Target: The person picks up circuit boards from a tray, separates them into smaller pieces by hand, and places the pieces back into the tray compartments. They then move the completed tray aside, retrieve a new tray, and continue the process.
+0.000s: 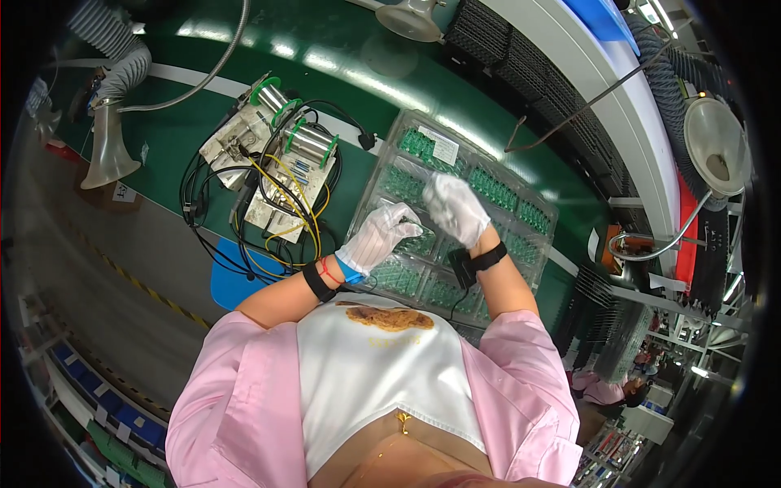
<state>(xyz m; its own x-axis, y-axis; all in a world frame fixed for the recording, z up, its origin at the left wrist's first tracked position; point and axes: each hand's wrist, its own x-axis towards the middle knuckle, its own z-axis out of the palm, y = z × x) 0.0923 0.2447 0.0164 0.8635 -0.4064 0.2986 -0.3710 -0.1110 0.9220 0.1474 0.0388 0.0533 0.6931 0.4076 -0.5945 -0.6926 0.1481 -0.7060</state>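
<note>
My left hand [381,237], in a white glove, is closed in a pinch above a clear compartment tray [375,176]. Something small and dark shows at its fingertips, too small to name. To its right, my right hand [457,210], gloved as well, hovers over the middle of the tray; its fingers are smeared by motion. Small green circuit boards [493,189] fill the tray's compartments, and a white paper label [439,145] lies over the far ones. Each wrist wears a black band, and a black clip with a cord [462,268] hangs by the right one.
Left of the tray stand metal soldering fixtures [272,213] with solder wire spools [311,145] and tangled black and yellow cables. A blue stool seat [232,275] is below them. Funnel-shaped fume hoods [110,150] hang at both sides. Black racks [521,61] line the far right.
</note>
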